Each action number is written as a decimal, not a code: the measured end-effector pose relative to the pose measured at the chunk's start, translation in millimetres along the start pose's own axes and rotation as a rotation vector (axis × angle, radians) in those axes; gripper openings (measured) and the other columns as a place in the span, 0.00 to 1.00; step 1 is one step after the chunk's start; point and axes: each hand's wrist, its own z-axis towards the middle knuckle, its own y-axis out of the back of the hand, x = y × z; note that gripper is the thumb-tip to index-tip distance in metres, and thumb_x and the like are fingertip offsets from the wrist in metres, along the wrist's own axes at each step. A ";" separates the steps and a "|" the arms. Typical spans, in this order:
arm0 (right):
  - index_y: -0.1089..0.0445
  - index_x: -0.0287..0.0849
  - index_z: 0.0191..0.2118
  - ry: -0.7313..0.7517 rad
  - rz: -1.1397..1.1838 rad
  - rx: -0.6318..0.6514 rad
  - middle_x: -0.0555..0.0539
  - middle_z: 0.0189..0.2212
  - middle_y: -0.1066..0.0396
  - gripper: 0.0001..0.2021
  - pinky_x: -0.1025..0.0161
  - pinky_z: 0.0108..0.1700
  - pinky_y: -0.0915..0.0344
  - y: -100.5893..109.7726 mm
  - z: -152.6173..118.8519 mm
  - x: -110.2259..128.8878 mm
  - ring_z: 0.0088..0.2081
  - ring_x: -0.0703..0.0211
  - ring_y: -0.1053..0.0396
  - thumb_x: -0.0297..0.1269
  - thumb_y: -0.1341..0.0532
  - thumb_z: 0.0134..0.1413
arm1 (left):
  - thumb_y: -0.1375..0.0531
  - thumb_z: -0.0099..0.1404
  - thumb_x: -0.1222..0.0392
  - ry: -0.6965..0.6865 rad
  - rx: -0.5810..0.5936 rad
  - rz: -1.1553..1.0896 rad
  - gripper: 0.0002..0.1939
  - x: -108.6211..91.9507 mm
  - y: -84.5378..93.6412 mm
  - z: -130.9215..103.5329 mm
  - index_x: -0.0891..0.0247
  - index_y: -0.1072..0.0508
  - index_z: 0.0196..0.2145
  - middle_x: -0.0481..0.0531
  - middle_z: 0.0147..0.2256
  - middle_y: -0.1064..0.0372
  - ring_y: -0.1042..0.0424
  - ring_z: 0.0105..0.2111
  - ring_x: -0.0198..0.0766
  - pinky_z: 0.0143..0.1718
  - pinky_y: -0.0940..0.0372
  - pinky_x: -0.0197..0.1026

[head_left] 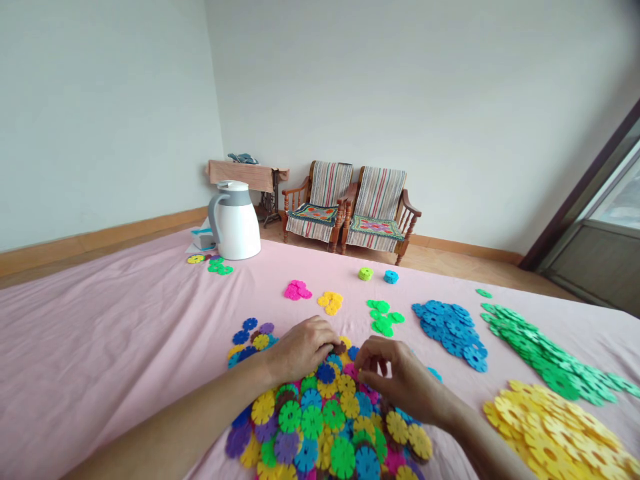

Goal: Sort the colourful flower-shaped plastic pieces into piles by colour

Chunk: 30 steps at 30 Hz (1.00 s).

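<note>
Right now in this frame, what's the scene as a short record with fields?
left hand: fingertips at a brown disc; grip unclear
right hand: fingers curled over the mixed pile; whether it holds anything is unclear
mixed pile: notched discs in many colours, under and between the hands
large groups, right side: blue discs, green discs, yellow discs
small stacks, beyond the pile: lime stack, blue stack
surface: pink cloth
far left: white jug
background: two armchairs

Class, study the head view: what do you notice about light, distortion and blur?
Head view: soft, even light, faint shadows; the glass pane at right looks pale, washed out; the dark frame leans steeply, suggesting wide-angle distortion; the top right corner darkens; the right hand seems slightly blurred.
</note>
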 end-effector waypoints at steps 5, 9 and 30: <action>0.30 0.46 0.35 0.110 0.004 0.117 0.52 0.35 0.33 0.10 0.67 0.39 0.41 -8.3 -7.3 15.8 0.37 0.64 0.37 0.27 0.40 0.45 | 0.48 0.65 0.67 0.019 -0.025 0.003 0.10 1.9 0.2 0.2 0.64 0.27 0.37 0.51 0.35 0.28 0.33 0.39 0.37 0.44 0.40 0.40; 0.30 0.50 0.41 0.167 -0.002 0.219 0.52 0.42 0.35 0.18 0.66 0.44 0.43 -13.5 -9.2 20.5 0.44 0.62 0.39 0.26 0.37 0.41 | 0.48 0.65 0.67 0.037 -0.037 0.007 0.10 2.3 0.3 0.9 0.64 0.27 0.37 0.51 0.35 0.27 0.33 0.38 0.36 0.44 0.40 0.40; 0.34 0.40 0.41 -0.255 0.057 -0.621 0.48 0.29 0.28 0.14 0.66 0.26 0.39 -6.6 15.9 -58.4 0.24 0.62 0.32 0.42 0.46 0.52 | 0.50 0.65 0.67 -0.023 -0.106 -0.012 0.11 5.6 2.7 0.4 0.63 0.28 0.39 0.53 0.37 0.28 0.33 0.40 0.38 0.45 0.40 0.41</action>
